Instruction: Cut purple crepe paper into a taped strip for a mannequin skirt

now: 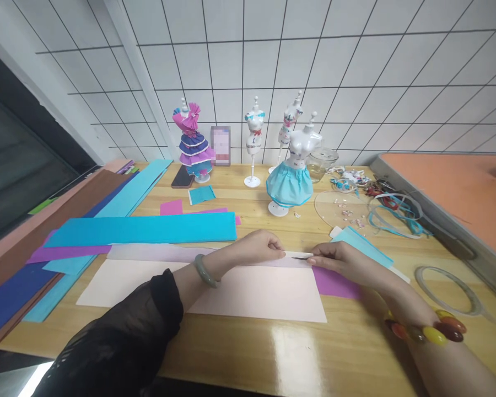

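A long pale pink sheet of crepe paper (256, 292) lies across the table, its far edge folded over in a strip. My left hand (258, 246) pinches the top of that strip near its right part. At the strip's right end, my right hand (334, 258) is closed with thumb and fingers on the paper's edge. Between the two hands shows a thin dark sliver; whether it is a tool tip or a gap in the fold, I cannot tell. A purple sheet (334, 282) sticks out under my right hand, beside light blue pieces (366, 245).
Behind the paper stand small mannequins, one in a turquoise skirt (289, 184), another in a tiered dress (195, 149). A bright blue folded strip (149, 229) and several coloured sheets lie left. Ribbons (397, 215), a glass jar (323, 162) and a clear ring (448, 290) are right.
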Tool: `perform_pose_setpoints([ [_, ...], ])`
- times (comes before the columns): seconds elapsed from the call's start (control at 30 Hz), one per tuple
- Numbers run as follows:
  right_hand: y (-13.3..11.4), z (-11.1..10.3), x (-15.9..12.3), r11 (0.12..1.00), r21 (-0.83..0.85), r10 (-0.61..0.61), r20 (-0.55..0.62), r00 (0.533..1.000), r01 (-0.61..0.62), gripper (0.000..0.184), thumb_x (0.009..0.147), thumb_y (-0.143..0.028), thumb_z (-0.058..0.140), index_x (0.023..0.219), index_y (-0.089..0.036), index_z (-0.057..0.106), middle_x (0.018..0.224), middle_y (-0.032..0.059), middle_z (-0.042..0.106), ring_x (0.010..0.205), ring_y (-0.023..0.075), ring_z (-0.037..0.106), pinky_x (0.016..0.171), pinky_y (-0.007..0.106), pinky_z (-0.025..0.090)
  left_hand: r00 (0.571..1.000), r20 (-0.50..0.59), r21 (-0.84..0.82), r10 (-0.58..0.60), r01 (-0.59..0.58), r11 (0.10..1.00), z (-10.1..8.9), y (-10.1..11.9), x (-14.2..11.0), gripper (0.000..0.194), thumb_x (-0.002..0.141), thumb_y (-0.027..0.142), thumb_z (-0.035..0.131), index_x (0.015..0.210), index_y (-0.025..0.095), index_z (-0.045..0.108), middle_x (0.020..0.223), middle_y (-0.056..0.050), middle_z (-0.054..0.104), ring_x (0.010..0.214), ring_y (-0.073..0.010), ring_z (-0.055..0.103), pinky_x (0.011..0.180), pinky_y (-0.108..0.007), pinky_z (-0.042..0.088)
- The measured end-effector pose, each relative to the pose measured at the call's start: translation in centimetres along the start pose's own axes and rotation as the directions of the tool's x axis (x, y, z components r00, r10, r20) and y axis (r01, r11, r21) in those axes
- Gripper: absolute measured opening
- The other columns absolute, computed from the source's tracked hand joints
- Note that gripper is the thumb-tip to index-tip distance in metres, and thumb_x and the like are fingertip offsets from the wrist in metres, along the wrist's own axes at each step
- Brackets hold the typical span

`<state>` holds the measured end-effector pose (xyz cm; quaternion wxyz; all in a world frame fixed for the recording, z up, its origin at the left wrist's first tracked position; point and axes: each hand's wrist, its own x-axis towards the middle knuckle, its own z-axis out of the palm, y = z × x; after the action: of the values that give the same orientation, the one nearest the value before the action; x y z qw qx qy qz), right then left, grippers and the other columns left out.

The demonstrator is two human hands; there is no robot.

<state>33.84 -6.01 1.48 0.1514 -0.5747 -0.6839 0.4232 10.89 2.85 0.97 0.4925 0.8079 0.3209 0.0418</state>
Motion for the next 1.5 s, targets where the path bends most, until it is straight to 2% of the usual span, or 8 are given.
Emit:
perform_pose_setpoints([
  [0.17,-0.2,0.0,-0.1,1.000,0.002,-0.003,0.006,1.000,0.003,0.048,0.074,-0.065,0.051,0.069,-0.018,0.057,0.062,-0.0030,0.048,0.056,0.0099,0.036,0.050,0.024,0.025,0.998,0.066,0.028,0.012,-0.014,1.000,-1.4,0.1,-0.8,0.028,0.073,0.037,0.050,0.071,0.014,0.064,0.057,0.003,0.048,0.050,-0.0078,0.038,0.044,-0.021,0.024],
  [0.33,-0.8,0.0,-0.1,1.000,-0.015,-0.023,0.006,1.000,0.023,0.048,0.076,-0.063,0.050,0.072,-0.017,0.060,0.064,-0.0018,0.051,0.057,0.0101,0.039,0.050,0.024,0.026,0.997,0.076,-0.007,-0.025,0.025,1.000,-1.7,0.3,-0.8,0.025,0.070,0.034,0.051,0.075,0.014,0.066,0.061,0.002,0.050,0.053,-0.0082,0.041,0.045,-0.020,0.028],
  [0.53,-1.4,0.3,0.3,0.999,-0.036,-0.024,-0.013,1.000,0.024,0.047,0.077,-0.061,0.051,0.082,-0.017,0.065,0.068,0.0000,0.057,0.061,0.0125,0.045,0.052,0.025,0.031,0.997,0.077,-0.001,-0.018,0.018,1.000,-1.6,0.2,-0.8,0.024,0.071,0.034,0.051,0.074,0.015,0.066,0.062,0.003,0.052,0.055,-0.0081,0.042,0.046,-0.020,0.029],
  [0.77,-1.1,1.0,0.9,0.996,-0.016,-0.085,0.001,0.996,0.085,0.045,0.079,-0.058,0.050,0.084,-0.016,0.065,0.079,0.0037,0.064,0.071,0.0170,0.053,0.062,0.027,0.039,0.997,0.076,-0.008,-0.028,0.029,1.000,-1.8,0.3,-0.9,0.022,0.070,0.034,0.054,0.072,0.016,0.065,0.064,0.003,0.055,0.056,-0.0081,0.045,0.047,-0.019,0.032],
  [1.13,-0.7,1.4,1.0,0.998,-0.001,-0.058,-0.003,0.998,0.058,0.046,0.080,-0.059,0.047,0.085,-0.016,0.065,0.080,0.0048,0.064,0.074,0.0183,0.054,0.065,0.029,0.042,0.996,0.084,0.011,-0.041,0.041,0.999,-1.9,0.3,-0.8,0.024,0.071,0.034,0.054,0.080,0.016,0.067,0.072,0.001,0.062,0.063,-0.0095,0.053,0.052,-0.018,0.037],
  [1.33,-0.8,1.3,0.9,0.999,0.012,-0.043,-0.020,0.999,0.043,0.046,0.077,-0.061,0.050,0.085,-0.019,0.067,0.078,0.0039,0.065,0.072,0.0193,0.055,0.064,0.029,0.043,0.986,0.157,0.087,-0.051,0.038,0.996,-3.0,-0.2,-0.7,0.026,0.071,0.034,0.052,0.083,0.017,0.068,0.079,0.000,0.066,0.068,-0.0115,0.056,0.053,-0.019,0.037],
  [1.5,-1.6,1.3,0.7,0.999,0.021,-0.042,-0.035,0.998,0.043,0.048,0.073,-0.063,0.053,0.084,-0.020,0.069,0.077,0.0047,0.067,0.075,0.0217,0.057,0.064,0.030,0.044,0.983,0.168,0.153,-0.071,0.045,0.987,-3.8,-0.6,-0.6,0.026,0.070,0.036,0.055,0.081,0.017,0.068,0.079,-0.001,0.066,0.068,-0.0121,0.056,0.054,-0.020,0.037],
])
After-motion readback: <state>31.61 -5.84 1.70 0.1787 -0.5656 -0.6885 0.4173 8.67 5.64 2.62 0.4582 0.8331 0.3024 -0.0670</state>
